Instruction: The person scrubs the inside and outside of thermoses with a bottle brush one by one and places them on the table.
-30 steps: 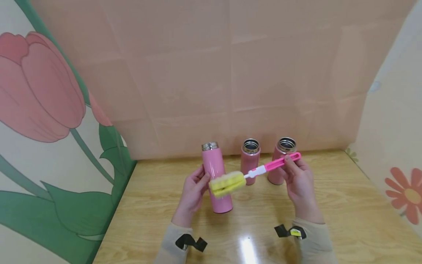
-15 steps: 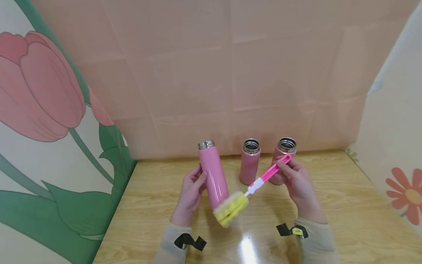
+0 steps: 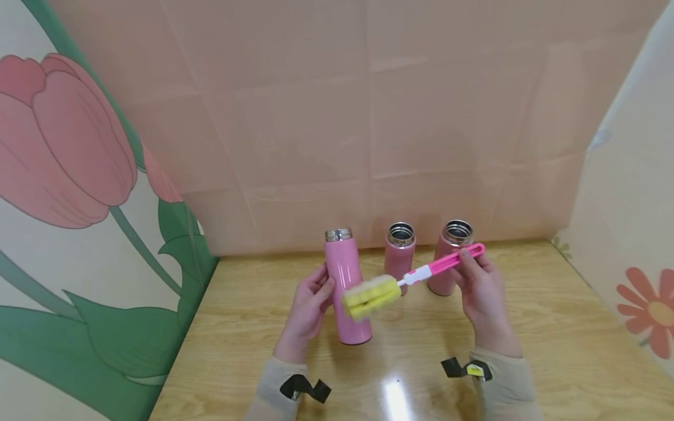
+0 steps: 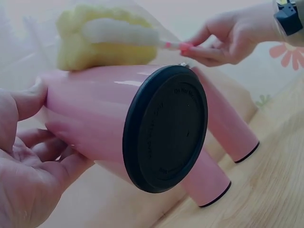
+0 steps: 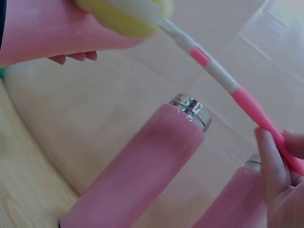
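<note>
My left hand (image 3: 310, 307) grips a pink thermos bottle (image 3: 344, 263) by its side. The bottle is held up off the table, mouth upward with a bare steel neck; its black base (image 4: 166, 128) faces the left wrist camera. My right hand (image 3: 481, 289) pinches the pink handle (image 3: 455, 259) of a bottle brush between thumb and fingers. The brush's yellow and white sponge head (image 3: 371, 297) lies against the bottle's outer wall, overlapping its lower half in the head view. In the right wrist view the handle (image 5: 256, 114) slants up toward the sponge.
Two more open pink bottles stand upright at the back of the wooden table (image 3: 237, 327): a middle bottle (image 3: 399, 257) and a right bottle (image 3: 457, 234), partly behind my right hand. A pinkish sheet (image 3: 363, 128) hangs behind them. Painted walls flank both sides.
The sponge head dipped to the bottle's base half a second ago and has come back up its side. The held bottle shifted slightly left, then back right. Both grips stay the same.
</note>
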A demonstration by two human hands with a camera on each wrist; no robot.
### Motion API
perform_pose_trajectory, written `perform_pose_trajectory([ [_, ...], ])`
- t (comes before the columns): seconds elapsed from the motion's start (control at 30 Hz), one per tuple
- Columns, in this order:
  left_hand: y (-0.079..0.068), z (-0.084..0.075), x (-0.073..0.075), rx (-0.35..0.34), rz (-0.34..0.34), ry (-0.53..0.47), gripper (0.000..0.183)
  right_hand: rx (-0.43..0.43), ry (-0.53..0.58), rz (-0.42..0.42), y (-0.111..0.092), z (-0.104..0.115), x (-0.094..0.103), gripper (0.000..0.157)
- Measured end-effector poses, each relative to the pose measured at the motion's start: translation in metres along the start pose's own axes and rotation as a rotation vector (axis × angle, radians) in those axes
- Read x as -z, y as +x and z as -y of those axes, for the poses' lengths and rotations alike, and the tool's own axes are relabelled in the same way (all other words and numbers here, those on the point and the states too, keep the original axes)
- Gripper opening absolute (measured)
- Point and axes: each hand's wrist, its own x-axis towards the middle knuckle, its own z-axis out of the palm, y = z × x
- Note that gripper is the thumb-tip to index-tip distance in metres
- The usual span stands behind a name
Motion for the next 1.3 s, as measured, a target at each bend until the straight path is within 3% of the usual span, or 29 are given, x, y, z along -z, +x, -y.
perform_pose_trajectory([
  [0.2, 0.000, 0.003, -0.003, 0.024, 0.026, 0.029, 0.054, 0.045, 0.185, -0.176, -0.001, 0.004, -0.005, 0.012],
  [0.33, -0.001, 0.004, -0.005, 0.037, 0.057, 0.042, 0.055, 0.072, 0.235, -0.254, -0.002, 0.005, -0.008, 0.020],
  [0.6, -0.004, 0.001, -0.006, 0.028, 0.131, 0.048, 0.065, 0.114, 0.302, -0.254, -0.006, 0.001, -0.017, 0.022],
  [0.83, -0.002, 0.002, -0.007, 0.057, 0.052, 0.089, 0.080, 0.112, 0.254, -0.268, -0.008, -0.003, -0.026, 0.027],
  [1.07, 0.001, 0.004, -0.005, 0.030, 0.086, 0.091, 0.073, 0.124, 0.306, -0.277, -0.008, -0.002, -0.027, 0.023],
  [1.3, -0.002, 0.003, -0.001, 0.047, 0.061, 0.141, 0.067, 0.133, 0.313, -0.297, -0.009, -0.001, -0.024, 0.019],
])
